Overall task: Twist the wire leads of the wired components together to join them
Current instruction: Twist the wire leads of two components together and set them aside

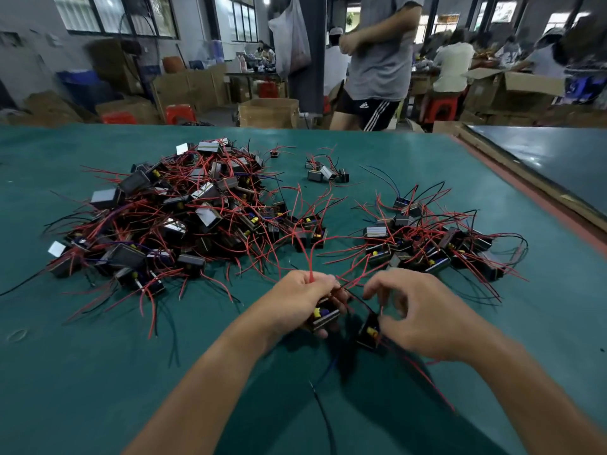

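— Green mat (98, 356) covers the bench. Beyond it are cartons, stools and a person in a grey shirt (381, 54) at one o'clock.
— And the parts?
— From the hands, a big heap (170, 211) lies at ten o'clock, a smaller heap (433, 244) at two and a few loose ones (326, 174) at twelve.
— Left hand (305, 300)?
— Curled round one wired component (323, 318), pinching red leads (310, 257) that stand up from the fist.
— Right hand (417, 316)?
— At three o'clock of the left, fingers half curled, with a second component (369, 331) just under its thumb. Blur hides whether the fingertips grip a lead.
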The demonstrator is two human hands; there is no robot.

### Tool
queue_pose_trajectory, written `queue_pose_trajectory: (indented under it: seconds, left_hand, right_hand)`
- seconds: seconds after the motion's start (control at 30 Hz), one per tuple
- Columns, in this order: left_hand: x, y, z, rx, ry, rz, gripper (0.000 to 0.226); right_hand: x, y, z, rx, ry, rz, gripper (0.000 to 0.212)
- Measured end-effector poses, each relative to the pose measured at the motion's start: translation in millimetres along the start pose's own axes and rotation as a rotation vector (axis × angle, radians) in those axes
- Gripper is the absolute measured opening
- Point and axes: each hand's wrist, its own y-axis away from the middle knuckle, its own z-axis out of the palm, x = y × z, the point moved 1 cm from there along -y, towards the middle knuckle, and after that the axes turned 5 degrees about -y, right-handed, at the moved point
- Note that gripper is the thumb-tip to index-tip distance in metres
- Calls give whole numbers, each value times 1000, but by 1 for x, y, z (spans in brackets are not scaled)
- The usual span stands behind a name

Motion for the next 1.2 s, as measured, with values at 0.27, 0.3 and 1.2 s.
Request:
queue_pose_trajectory:
  seconds: [0.27,0.3,1.2]
  left_hand:
    - [0,-6,3,224,-63,20,30]
    - [0,-6,2,248,-63,14,28]
    - [-12,-29,-41,764,-473,-117,34]
  right_hand:
    - [1,2,0,-187,91,39,20]
    - [2,2,-1,-176,112,62,18]
    - [24,-3,-25,157,98,189,11]
